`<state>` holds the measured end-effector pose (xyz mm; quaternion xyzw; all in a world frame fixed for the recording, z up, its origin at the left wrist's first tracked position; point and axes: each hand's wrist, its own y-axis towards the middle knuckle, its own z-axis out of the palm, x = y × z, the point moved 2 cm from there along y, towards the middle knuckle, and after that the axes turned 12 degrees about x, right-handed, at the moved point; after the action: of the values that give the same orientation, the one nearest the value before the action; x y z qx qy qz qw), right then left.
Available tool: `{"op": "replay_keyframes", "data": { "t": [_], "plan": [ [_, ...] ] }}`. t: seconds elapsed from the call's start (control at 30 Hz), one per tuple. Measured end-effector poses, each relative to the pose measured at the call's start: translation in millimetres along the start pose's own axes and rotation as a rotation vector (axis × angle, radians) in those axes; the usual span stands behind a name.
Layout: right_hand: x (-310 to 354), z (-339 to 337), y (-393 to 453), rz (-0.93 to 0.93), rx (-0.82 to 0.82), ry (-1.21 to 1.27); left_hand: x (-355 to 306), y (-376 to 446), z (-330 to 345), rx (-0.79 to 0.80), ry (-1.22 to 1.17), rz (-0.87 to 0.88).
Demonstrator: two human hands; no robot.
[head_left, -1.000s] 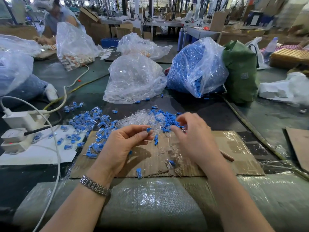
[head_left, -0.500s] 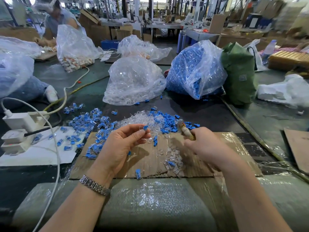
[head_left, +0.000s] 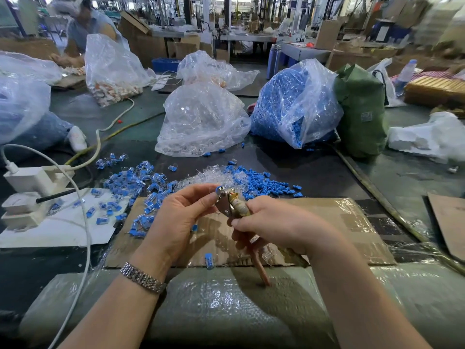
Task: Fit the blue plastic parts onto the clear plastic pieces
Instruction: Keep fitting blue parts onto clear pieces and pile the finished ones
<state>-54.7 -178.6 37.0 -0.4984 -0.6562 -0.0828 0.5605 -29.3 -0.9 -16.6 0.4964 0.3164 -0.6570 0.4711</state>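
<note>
My left hand (head_left: 180, 217) pinches a small clear piece with a blue part (head_left: 218, 189) at its fingertips. My right hand (head_left: 271, 224) grips a pair of pliers (head_left: 232, 204) with worn handles; the metal jaws touch the blue part. Behind the hands lie a heap of loose blue parts (head_left: 261, 183) and a heap of clear pieces (head_left: 206, 176). Fitted blue-and-clear pieces (head_left: 133, 180) are scattered to the left. One blue piece (head_left: 208, 259) lies on the cardboard sheet (head_left: 352, 222) near me.
A bag of clear pieces (head_left: 201, 122) and a bag of blue parts (head_left: 292, 104) stand behind the heaps, beside a green sack (head_left: 359, 109). A white power strip (head_left: 32, 182) with cable sits at left. Another person works at the far left.
My right hand picked up the pliers from the cardboard and brought their jaws to the piece held in my left hand. The left hand rose slightly.
</note>
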Motion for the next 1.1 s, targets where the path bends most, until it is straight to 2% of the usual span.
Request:
{"op": "replay_keyframes", "data": {
  "t": [0.2,0.33,0.53,0.6,0.7,0.77,0.87,1.0,1.1],
  "plan": [
    [0,6,3,0.003,-0.062,-0.123,-1,-2,1,-0.05,0.136,0.02],
    [-3,11,11,0.043,-0.11,-0.132,-1,-3,2,-0.054,0.194,0.037],
    [-1,6,5,0.025,-0.08,-0.074,-1,-3,0,-0.088,0.32,0.103],
    [-3,-5,-1,0.038,-0.141,-0.116,-1,-2,-5,-0.19,0.461,0.17],
    [-15,-35,-7,0.133,-0.382,-0.31,-1,-2,-16,-0.457,0.795,0.224],
    [-28,-52,-9,0.267,-0.53,-0.475,0,-1,-20,-0.578,1.011,0.179],
    [-52,-58,-5,0.453,-0.598,-0.62,2,1,-19,-0.671,1.207,0.125],
    [-69,-50,3,0.541,-0.595,-0.668,8,4,-7,-0.476,1.302,0.229],
    [-63,-43,8,0.54,-0.695,-0.755,14,7,-2,-0.338,1.382,0.245]
  ]
}}
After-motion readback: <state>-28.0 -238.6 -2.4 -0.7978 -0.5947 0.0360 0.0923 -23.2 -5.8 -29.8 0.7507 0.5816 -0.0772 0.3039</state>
